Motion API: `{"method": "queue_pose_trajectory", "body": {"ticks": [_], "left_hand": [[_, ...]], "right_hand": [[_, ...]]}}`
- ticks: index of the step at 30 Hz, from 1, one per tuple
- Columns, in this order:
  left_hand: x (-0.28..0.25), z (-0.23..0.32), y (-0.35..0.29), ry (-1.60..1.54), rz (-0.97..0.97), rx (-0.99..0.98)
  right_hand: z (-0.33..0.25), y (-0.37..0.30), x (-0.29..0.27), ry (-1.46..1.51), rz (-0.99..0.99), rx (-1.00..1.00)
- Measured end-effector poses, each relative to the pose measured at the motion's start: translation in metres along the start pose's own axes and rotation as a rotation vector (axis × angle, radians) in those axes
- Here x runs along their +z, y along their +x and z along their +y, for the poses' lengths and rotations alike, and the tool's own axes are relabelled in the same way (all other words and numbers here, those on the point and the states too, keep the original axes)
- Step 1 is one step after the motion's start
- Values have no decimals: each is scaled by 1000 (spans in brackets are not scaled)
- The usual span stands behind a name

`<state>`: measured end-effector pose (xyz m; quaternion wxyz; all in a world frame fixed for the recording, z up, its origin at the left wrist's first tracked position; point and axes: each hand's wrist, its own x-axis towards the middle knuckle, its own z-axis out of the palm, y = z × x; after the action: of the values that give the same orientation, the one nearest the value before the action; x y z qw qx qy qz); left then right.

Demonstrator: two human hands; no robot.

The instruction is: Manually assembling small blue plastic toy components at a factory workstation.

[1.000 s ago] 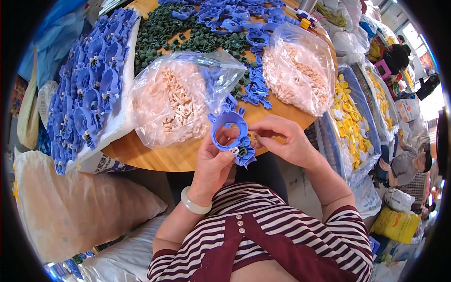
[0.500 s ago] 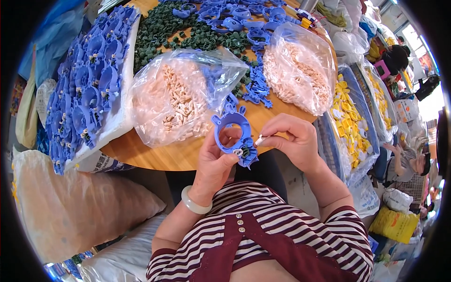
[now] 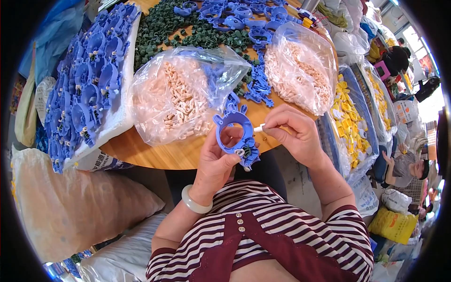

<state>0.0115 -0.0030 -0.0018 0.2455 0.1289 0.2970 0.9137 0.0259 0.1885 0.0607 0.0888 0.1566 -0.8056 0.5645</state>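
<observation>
My left hand (image 3: 213, 162) is closed round a blue plastic ring-shaped part (image 3: 231, 118) with small knobs along its rim, held over the table's near edge. A small dark green piece and a pale round bit sit at the lower right of its ring. Between the thumb and fingertips of my right hand (image 3: 297, 134) is a small white peg (image 3: 259, 128). The peg lies nearly level, its free end close to the ring's right side; whether it touches cannot be made out.
On the round wooden table (image 3: 159, 155) lie two clear bags of small pale pieces (image 3: 183, 96), (image 3: 300, 70) and a heap of dark green parts (image 3: 159, 28). More blue parts (image 3: 235, 21) lie beyond. A white board (image 3: 123, 113) at left carries rows of blue parts. Yellow parts (image 3: 350, 122) fill a container at right.
My right hand has risen slightly, bringing the white peg from the ring's lower right to beside its right rim. The left hand still holds the blue part, nearly in place.
</observation>
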Motion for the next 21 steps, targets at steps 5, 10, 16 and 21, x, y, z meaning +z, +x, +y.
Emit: {"method": "queue_pose_trajectory", "body": {"ticks": [5,10,16,21], "left_hand": [[-2,-3,3,-24,25,21],[-3,4,7,-20,44,-47],[0,5,8,-39,53,-27],[-6,0,6,-3,8,-38]], "right_hand": [[0,3,-4,-79,-22,-70],[-6,5,-2,74,13,1],[-3,9,-9,25,-13,-120],[-6,9,-10,-62,-81,-223]]}}
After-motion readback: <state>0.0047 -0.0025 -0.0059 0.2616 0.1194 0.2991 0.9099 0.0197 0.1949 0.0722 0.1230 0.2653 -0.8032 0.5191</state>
